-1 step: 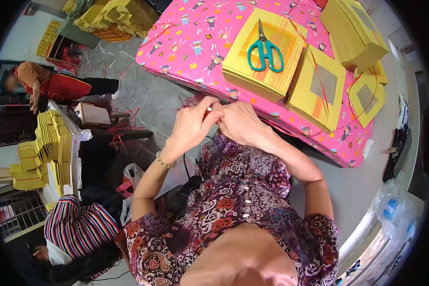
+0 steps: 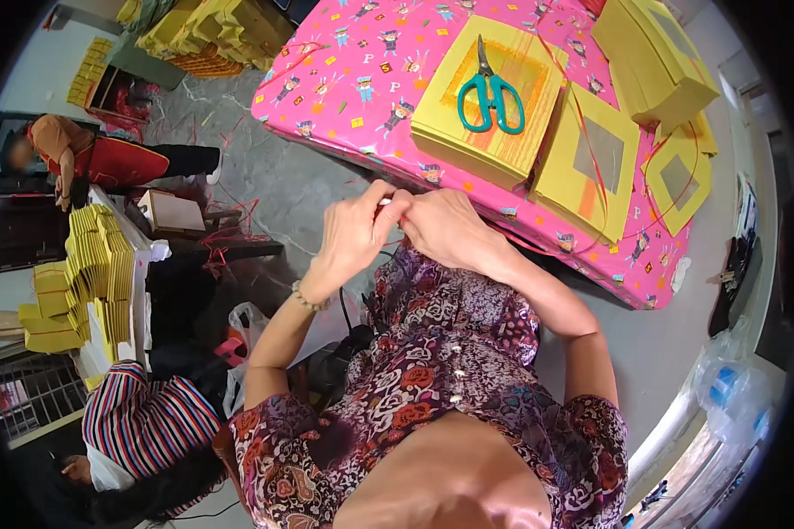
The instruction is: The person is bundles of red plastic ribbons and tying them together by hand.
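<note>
My left hand (image 2: 355, 227) and my right hand (image 2: 445, 227) meet in front of me, short of the table's near edge. Fingers on both are closed and pressed together. A small white bit (image 2: 385, 202) shows between the left fingertips; its kind cannot be made out. My right fingers are largely hidden behind the back of that hand. Beyond them, green-handled scissors (image 2: 492, 104) lie partly open on a stack of yellow card pieces (image 2: 432, 115). Beside this stack is a yellow card piece with a grey window (image 2: 551, 181), a red string across it.
A pink patterned cover (image 2: 326, 97) wraps the table. More yellow card stacks (image 2: 653, 70) stand at its far right. To the left, one person (image 2: 106, 159) stands by a table with folded yellow cards (image 2: 97, 256); another in a striped top (image 2: 146, 414) is nearer. Red strings (image 2: 238, 225) litter the floor.
My left fingers have shifted very slightly against the right hand. The scissors and card stacks have not moved.
</note>
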### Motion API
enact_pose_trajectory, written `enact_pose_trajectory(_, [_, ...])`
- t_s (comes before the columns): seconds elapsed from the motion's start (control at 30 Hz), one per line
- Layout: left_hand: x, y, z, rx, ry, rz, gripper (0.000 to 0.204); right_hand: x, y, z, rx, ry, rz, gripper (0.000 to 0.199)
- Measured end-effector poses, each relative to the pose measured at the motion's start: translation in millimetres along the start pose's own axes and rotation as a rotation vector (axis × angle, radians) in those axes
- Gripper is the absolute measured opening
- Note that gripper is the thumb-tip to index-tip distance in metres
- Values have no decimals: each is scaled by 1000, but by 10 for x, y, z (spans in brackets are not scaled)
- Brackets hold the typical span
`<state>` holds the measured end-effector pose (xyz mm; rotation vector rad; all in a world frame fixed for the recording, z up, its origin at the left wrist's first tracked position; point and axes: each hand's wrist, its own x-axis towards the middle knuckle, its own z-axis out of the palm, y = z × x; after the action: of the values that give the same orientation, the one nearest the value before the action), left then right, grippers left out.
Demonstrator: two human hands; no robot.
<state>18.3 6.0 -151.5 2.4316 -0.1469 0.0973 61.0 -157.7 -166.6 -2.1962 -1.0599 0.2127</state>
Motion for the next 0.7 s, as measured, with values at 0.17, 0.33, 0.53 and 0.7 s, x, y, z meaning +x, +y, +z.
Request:
enact_pose_trajectory(0.17, [88, -316, -93, 169, 503, 532, 25, -33, 13, -107, 257, -143, 8, 26])
enact_pose_trajectory(0.33, [-13, -917, -759, 439, 732, 435, 15, -255, 257, -274, 358, -290, 13, 35])
enact_pose_trajectory(0.53, [-137, -1428, -1241, 300, 992, 61, 41, -508, 398, -410, 205, -215, 5, 33])
enact_pose_trajectory(0.7, [-20, -1301, -1100, 358, 611, 24, 25, -308, 96, -525, 51, -305, 129, 31])
